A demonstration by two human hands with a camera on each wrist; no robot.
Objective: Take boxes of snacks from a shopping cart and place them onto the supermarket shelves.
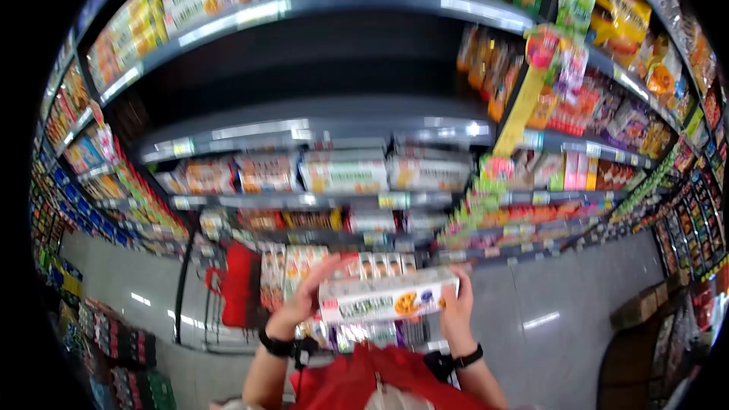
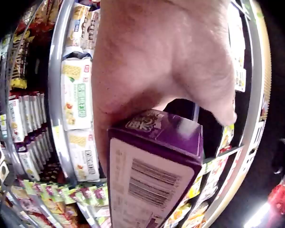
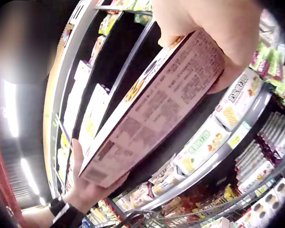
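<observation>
Box: a long carton [image 1: 387, 298] with a white front, green lettering and a biscuit picture. The end face is purple, and the back carries small print and a barcode.
Where the box is: in the air, held lengthwise and nearly level between both hands. It is in front of the shelves and above the red garment.
Left grip: the left grip [image 1: 302, 298] grasps the box's left end. In the left wrist view the palm lies against the purple end face and the thumb comes down beside it.
Right grip: the right grip [image 1: 458, 310] grasps the right end. In the right wrist view the thumb and fingers close round the carton's edge, with the printed back turned to the camera.
Wrists: a black band [image 1: 275, 345] sits on the left wrist, and another is on the right.
Shelves: the grey metal shelves [image 1: 304, 201] run across the view behind the box. They carry price strips and rows of similar pale cartons, and the shelf above those rows is dark.
Further goods: bright snack bags [image 1: 623, 23] hang and stand on the racks to the upper right.
Trolley: a wire trolley [image 1: 228, 288] with a red part stands to the left of the left grip, near the shelves.
Floor: the pale, glossy floor [image 1: 577, 288] reflects the lights.
Garment: the red garment [image 1: 364, 380] is at the lower edge, between the forearms.
</observation>
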